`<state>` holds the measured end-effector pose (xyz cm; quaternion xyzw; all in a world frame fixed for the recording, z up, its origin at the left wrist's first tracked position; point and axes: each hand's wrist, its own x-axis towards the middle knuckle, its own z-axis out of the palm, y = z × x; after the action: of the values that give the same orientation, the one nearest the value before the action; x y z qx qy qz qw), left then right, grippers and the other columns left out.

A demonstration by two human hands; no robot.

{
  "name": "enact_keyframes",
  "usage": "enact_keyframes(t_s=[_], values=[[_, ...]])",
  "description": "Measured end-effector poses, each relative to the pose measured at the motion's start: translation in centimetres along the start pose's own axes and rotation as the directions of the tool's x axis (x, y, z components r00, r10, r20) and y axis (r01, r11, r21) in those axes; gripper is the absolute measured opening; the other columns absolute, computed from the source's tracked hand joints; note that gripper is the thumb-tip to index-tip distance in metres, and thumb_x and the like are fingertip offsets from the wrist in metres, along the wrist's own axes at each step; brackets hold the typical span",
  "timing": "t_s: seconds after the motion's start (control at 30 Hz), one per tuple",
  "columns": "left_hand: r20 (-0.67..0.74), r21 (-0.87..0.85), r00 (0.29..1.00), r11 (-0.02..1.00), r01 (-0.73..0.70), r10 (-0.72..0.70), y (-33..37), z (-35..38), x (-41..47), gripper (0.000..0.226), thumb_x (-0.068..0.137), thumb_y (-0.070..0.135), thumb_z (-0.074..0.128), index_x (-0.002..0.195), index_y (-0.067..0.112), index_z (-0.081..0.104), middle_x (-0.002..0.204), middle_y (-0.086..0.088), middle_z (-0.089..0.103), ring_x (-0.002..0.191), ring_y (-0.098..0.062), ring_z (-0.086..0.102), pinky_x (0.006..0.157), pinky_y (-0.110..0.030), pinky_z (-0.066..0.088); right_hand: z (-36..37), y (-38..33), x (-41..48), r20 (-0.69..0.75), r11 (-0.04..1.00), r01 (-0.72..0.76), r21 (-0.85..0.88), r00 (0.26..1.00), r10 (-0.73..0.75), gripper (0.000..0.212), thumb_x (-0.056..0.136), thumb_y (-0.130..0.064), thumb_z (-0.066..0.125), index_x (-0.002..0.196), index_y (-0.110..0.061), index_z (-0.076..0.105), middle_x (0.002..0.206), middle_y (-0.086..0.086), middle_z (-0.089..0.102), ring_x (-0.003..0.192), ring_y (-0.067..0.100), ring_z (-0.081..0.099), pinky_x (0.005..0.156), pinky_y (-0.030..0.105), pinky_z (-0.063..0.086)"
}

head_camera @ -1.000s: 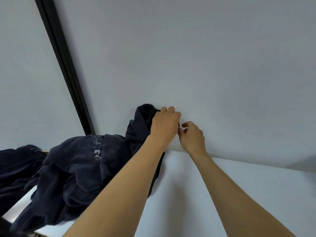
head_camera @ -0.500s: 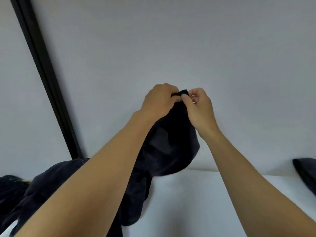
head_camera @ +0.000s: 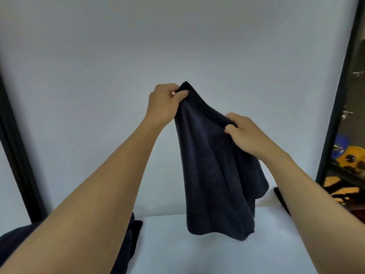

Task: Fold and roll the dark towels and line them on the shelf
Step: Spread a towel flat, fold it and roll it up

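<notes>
A dark navy towel (head_camera: 215,175) hangs in the air above the white shelf surface (head_camera: 197,252). My left hand (head_camera: 166,103) pinches its top corner, raised high. My right hand (head_camera: 245,133) grips the same top edge lower and to the right, so the edge slopes down between them. The towel's lower hem dangles just over the shelf. A heap of other dark towels (head_camera: 128,240) lies at the lower left, mostly hidden behind my left forearm. Another dark item (head_camera: 281,198) peeks out behind my right forearm.
A pale wall (head_camera: 177,46) backs the shelf. Black frame posts stand at the left (head_camera: 17,161) and right (head_camera: 335,95). Beyond the right post, another shelf holds a yellow toy (head_camera: 353,157) and colourful clutter.
The towel has been lifted clear of the heap and my hands have spread apart along its top edge. The view has swung right, bringing the right post and clutter into sight.
</notes>
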<state>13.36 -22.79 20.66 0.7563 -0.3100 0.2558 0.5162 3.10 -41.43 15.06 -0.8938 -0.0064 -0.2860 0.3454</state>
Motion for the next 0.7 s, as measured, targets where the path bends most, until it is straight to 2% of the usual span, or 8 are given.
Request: enact_keyframes(t_s=[0.07, 0.17, 0.3, 0.43, 0.5, 0.6, 0.67, 0.7], values=[[-0.022, -0.017, 0.999, 1.000, 0.023, -0.024, -0.2, 0.3, -0.1, 0.022, 0.093, 0.028, 0.060, 0.078, 0.014, 0.066, 0.063, 0.006, 0.055, 0.057, -0.007, 0.047, 0.054, -0.016, 0.037, -0.9, 0.9, -0.7, 0.011, 0.996, -0.016, -0.086, 1.000, 0.017, 0.024, 0.091, -0.009, 0.040, 0.100, -0.023, 0.058, 0.090, -0.008, 0.062, 0.081, 0.011, 0.057, 0.064, 0.025, 0.039], [-0.055, -0.117, 0.996, 0.991, 0.065, -0.071, -0.7, 0.3, -0.2, 0.025, 0.095, 0.027, 0.058, 0.073, 0.016, 0.063, 0.068, 0.003, 0.056, 0.063, -0.012, 0.048, 0.059, -0.023, 0.039, -1.0, 3.0, -2.1, 0.089, 0.975, -0.069, -0.212, 0.992, 0.090, 0.015, 0.086, -0.006, 0.045, 0.080, -0.017, 0.052, 0.075, -0.001, 0.057, 0.068, 0.017, 0.051, 0.057, 0.026, 0.035], [-0.007, -0.105, 0.999, 0.994, 0.039, -0.040, -1.0, 0.5, -1.1, 0.026, 0.096, 0.027, 0.056, 0.078, 0.011, 0.063, 0.067, 0.003, 0.053, 0.061, -0.009, 0.045, 0.060, -0.023, 0.038, 0.0, 6.3, -2.9, 0.190, 0.964, -0.180, -0.196, 0.958, 0.217, 0.011, 0.078, -0.007, 0.049, 0.085, -0.005, 0.057, 0.083, 0.016, 0.065, 0.071, 0.026, 0.059, 0.069, 0.044, 0.054], [0.004, 0.040, 0.998, 0.998, -0.055, 0.055, -0.7, 0.6, -2.0, 0.025, 0.096, 0.031, 0.057, 0.079, 0.015, 0.065, 0.057, 0.009, 0.050, 0.046, 0.001, 0.040, 0.048, -0.011, 0.031, 0.4, 7.8, -2.9, 0.240, 0.909, -0.155, -0.388, 0.935, 0.262, 0.015, 0.082, -0.002, 0.049, 0.082, -0.013, 0.060, 0.086, 0.008, 0.066, 0.084, 0.027, 0.061, 0.068, 0.033, 0.046], [0.057, 0.100, 0.993, 0.989, -0.111, 0.105, -0.3, 0.8, -2.4, 0.024, 0.095, 0.033, 0.059, 0.078, 0.017, 0.066, 0.059, 0.005, 0.056, 0.048, -0.001, 0.044, 0.049, -0.011, 0.034, 0.4, 7.0, -2.5, 0.196, 0.909, -0.132, -0.396, 0.955, 0.224, 0.022, 0.084, -0.003, 0.049, 0.081, -0.023, 0.058, 0.091, 0.000, 0.064, 0.089, 0.023, 0.060, 0.068, 0.028, 0.044], [0.150, 0.138, 0.976, 0.974, -0.178, 0.157, 0.3, 1.6, -2.9, 0.023, 0.093, 0.036, 0.063, 0.083, 0.017, 0.072, 0.072, 0.000, 0.068, 0.061, -0.010, 0.057, 0.058, -0.016, 0.043, 0.7, 3.6, -1.8, 0.129, 0.995, -0.085, -0.060, 0.987, 0.092, 0.024, 0.088, -0.018, 0.060, 0.110, -0.029, 0.060, 0.109, -0.008, 0.064, 0.100, 0.011, 0.062, 0.084, 0.027, 0.047], [0.203, 0.163, 0.963, 0.963, -0.214, 0.179, 0.5, 2.2, -3.2, 0.021, 0.091, 0.036, 0.065, 0.083, 0.019, 0.073, 0.072, 0.004, 0.068, 0.067, -0.009, 0.060, 0.060, -0.015, 0.043, 1.0, 0.4, -1.7, 0.123, 0.952, -0.042, 0.303, 0.992, 0.005, 0.039, 0.086, -0.035, 0.069, 0.123, -0.032, 0.056, 0.115, -0.009, 0.065, 0.103, 0.007, 0.064, 0.087, 0.027, 0.051], [0.223, 0.164, 0.958, 0.962, -0.218, 0.179, 0.7, 2.5, -3.5, 0.020, 0.089, 0.036, 0.066, 0.082, 0.020, 0.073, 0.070, 0.006, 0.067, 0.065, -0.008, 0.059, 0.057, -0.012, 0.042, 1.1, -0.8, -1.4, 0.090, 0.928, 0.000, 0.373, 0.995, -0.036, 0.043, 0.084, -0.037, 0.071, 0.124, -0.033, 0.055, 0.114, -0.009, 0.065, 0.104, 0.007, 0.065, 0.087, 0.028, 0.052]])
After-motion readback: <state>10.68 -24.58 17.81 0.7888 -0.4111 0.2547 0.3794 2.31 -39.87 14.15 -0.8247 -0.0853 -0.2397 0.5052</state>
